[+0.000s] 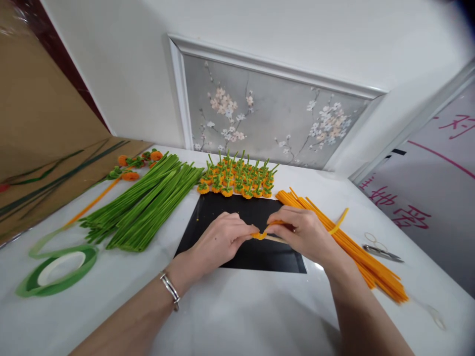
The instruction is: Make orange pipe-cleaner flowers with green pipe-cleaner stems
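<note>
Between my two hands an orange pipe cleaner (261, 236) is bent into a small curve above a black mat (241, 259). My left hand (222, 235), a silver bangle at its wrist, pinches one end between thumb and fingers. My right hand (300, 230) pinches the other part, and a yellow-orange tail (339, 221) sticks out behind it. A thin pale stick (276, 240) shows just below the curve by my right fingers; whether I hold it is unclear. Just right of that hand lies a bundle of orange pipe cleaners (367, 264).
Rows of little orange pumpkin shapes with green stems (237, 178) stand behind the mat. Green pipe cleaners (148, 207) lie left, near a roll of green tape (87, 262) and orange-and-green pieces (129, 175). Small scissors (382, 253) rest at right. A wall panel (267, 109) rises behind.
</note>
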`<state>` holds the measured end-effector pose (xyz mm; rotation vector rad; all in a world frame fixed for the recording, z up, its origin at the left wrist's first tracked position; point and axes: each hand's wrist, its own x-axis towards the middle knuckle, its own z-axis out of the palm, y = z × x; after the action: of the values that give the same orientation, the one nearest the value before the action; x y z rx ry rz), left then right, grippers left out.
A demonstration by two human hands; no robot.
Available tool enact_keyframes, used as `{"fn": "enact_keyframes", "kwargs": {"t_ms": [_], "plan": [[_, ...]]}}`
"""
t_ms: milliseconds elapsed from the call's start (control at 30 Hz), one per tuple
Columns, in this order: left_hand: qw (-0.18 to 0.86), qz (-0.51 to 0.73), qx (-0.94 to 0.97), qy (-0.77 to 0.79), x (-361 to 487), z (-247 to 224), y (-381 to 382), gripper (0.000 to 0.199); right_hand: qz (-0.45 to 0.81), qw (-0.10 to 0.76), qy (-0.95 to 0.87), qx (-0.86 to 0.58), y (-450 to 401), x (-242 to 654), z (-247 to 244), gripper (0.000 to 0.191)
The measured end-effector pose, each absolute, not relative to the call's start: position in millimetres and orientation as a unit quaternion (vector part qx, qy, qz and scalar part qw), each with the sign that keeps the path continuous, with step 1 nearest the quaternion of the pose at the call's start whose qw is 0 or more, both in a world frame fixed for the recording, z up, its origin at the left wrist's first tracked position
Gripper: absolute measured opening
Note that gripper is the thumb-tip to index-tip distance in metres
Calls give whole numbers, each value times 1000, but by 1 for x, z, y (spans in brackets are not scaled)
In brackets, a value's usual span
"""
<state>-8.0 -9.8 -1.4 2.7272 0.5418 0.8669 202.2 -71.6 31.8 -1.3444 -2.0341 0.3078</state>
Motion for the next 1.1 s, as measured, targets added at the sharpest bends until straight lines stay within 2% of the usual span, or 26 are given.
{"fn": "enact_keyframes", "kwargs": {"t_ms": [367,500,600,900,1100], "plan": [[156,387,902,109,-2,-8,-11,22,262,326,-731,-539,-56,216,15,24],[159,410,891,112,-2,-5,-13,23,293,294,-737,-533,-55,214,12,34],[151,439,875,142,-3,-2,-13,24,301,281,-740,-532,-55,209,9,34],[130,444,851,248,-7,-1,-11,18,214,202,-800,-522,-64,194,12,35],[107,411,860,283,-9,-4,-8,17,100,197,-819,-530,-75,191,26,28]]}}
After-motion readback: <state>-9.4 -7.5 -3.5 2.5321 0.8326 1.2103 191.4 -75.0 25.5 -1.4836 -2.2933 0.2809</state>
